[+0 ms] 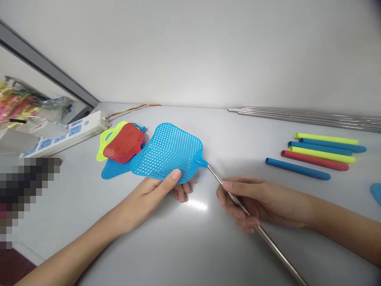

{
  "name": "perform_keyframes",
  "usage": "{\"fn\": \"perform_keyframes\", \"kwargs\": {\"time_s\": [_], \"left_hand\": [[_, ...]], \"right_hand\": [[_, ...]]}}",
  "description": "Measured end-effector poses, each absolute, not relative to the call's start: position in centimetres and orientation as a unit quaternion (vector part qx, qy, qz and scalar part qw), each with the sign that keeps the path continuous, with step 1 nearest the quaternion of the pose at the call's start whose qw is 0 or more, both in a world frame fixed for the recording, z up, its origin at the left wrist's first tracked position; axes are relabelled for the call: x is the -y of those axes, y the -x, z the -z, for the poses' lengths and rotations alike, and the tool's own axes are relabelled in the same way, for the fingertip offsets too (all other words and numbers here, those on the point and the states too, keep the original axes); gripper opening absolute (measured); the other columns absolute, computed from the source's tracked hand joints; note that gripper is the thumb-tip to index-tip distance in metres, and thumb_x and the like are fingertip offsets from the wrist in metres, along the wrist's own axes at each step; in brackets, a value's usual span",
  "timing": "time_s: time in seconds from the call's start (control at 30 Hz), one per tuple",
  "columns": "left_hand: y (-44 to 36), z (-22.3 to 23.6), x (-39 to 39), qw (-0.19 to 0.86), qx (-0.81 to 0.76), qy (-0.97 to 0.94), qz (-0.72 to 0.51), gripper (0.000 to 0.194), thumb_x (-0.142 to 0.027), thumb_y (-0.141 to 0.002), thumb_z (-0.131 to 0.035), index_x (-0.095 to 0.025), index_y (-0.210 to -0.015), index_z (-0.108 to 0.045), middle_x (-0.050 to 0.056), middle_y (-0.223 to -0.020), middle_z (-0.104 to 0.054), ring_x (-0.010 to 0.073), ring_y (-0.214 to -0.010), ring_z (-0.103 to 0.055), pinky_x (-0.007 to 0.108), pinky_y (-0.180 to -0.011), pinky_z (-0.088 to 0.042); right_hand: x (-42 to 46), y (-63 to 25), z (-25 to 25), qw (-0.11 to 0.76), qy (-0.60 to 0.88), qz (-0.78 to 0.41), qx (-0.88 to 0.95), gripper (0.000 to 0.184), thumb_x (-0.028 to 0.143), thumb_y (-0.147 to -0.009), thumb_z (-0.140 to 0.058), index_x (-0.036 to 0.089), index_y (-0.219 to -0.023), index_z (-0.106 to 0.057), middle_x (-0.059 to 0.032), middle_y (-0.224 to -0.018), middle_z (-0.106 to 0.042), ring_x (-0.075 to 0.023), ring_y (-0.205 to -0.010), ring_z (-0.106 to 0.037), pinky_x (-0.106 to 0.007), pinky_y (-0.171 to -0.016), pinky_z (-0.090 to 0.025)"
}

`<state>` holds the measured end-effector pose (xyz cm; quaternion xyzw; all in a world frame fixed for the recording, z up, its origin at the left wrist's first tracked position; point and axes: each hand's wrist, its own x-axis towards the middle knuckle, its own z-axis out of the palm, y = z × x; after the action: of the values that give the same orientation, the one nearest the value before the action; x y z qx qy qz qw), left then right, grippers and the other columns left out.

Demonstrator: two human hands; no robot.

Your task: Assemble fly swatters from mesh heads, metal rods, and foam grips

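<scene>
My left hand (162, 188) grips a blue fly swatter head (169, 153) by its lower edge, thumb on top and fingers beneath. Closed around a thin metal telescopic rod (268, 238) is my right hand (253, 200). The rod's narrow tip meets the socket of the swatter head; how deep it sits inside I cannot tell. Behind my left hand lies a loose pile of swatter heads, with a red one (125, 143) on top, a yellow one (104, 145) and a blue one (116, 169) partly covered.
Several coloured handle tubes (315, 161) lie at the right. Metal rods (297, 116) rest along the wall at the back right. A white power strip (74, 131) with wires runs along the left, near bagged colourful items (20, 103). A blue piece (376, 192) shows at the right edge.
</scene>
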<state>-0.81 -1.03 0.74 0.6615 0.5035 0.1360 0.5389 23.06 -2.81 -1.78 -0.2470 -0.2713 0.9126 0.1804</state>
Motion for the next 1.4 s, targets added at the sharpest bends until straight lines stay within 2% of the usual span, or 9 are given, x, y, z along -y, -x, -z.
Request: {"fn": "perform_keyframes", "kwargs": {"time_s": [0.27,0.6,0.83,1.0,1.23,1.4], "left_hand": [[0.92,-0.7,1.06,0.541,-0.49,-0.67,-0.14,0.039,-0.04,-0.092,-0.03,-0.019,-0.087,-0.062,-0.001,-0.083,-0.063,0.0103,-0.082,-0.057,0.02,-0.08,-0.041],[1.02,-0.37,1.0,0.559,-0.484,-0.657,-0.149,0.036,-0.04,-0.092,-0.031,-0.019,-0.096,-0.06,0.002,-0.092,-0.06,0.0124,-0.083,-0.057,0.024,-0.083,-0.042],[1.01,-0.33,1.05,0.553,-0.478,-0.664,-0.159,0.037,-0.04,-0.092,-0.03,-0.018,-0.099,-0.06,0.003,-0.09,-0.061,0.0136,-0.084,-0.057,0.025,-0.08,-0.045],[0.91,-0.31,0.96,0.552,-0.475,-0.666,-0.161,0.036,-0.042,-0.091,-0.032,-0.02,-0.097,-0.059,0.002,-0.088,-0.062,0.0128,-0.077,-0.058,0.025,-0.075,-0.047],[1.13,-0.12,0.95,0.534,-0.481,-0.677,-0.158,0.037,-0.043,-0.091,-0.031,-0.022,-0.098,-0.061,0.001,-0.09,-0.062,0.0133,-0.083,-0.058,0.025,-0.083,-0.045],[1.1,-0.2,1.12,0.529,-0.48,-0.68,-0.165,0.037,-0.042,-0.09,-0.032,-0.021,-0.097,-0.062,0.002,-0.09,-0.062,0.0141,-0.082,-0.058,0.025,-0.081,-0.045]], "right_hand": [[2.88,-23.07,1.72,0.18,0.249,-0.913,0.269,0.028,0.033,-0.092,-0.036,0.013,-0.082,-0.054,0.0031,-0.058,-0.044,-0.0056,-0.045,-0.037,-0.022,-0.051,-0.034],[2.79,-23.08,1.72,0.173,0.252,-0.912,0.272,0.028,0.034,-0.091,-0.037,0.013,-0.082,-0.054,0.0036,-0.058,-0.044,-0.0058,-0.046,-0.038,-0.022,-0.051,-0.034],[2.84,-23.14,1.6,0.171,0.257,-0.911,0.273,0.028,0.034,-0.092,-0.037,0.014,-0.082,-0.053,0.0035,-0.057,-0.044,-0.0056,-0.045,-0.038,-0.021,-0.05,-0.033],[2.89,-23.29,1.71,0.172,0.253,-0.911,0.277,0.027,0.033,-0.092,-0.037,0.014,-0.082,-0.054,0.0035,-0.056,-0.044,-0.0058,-0.046,-0.038,-0.021,-0.049,-0.033],[2.88,-23.35,1.74,0.166,0.255,-0.915,0.266,0.027,0.034,-0.092,-0.038,0.014,-0.082,-0.054,0.0034,-0.056,-0.044,-0.0056,-0.046,-0.038,-0.021,-0.05,-0.032],[2.95,-23.37,1.76,0.165,0.25,-0.918,0.259,0.027,0.034,-0.092,-0.038,0.014,-0.082,-0.054,0.0034,-0.057,-0.044,-0.0054,-0.046,-0.038,-0.021,-0.05,-0.032]]}}
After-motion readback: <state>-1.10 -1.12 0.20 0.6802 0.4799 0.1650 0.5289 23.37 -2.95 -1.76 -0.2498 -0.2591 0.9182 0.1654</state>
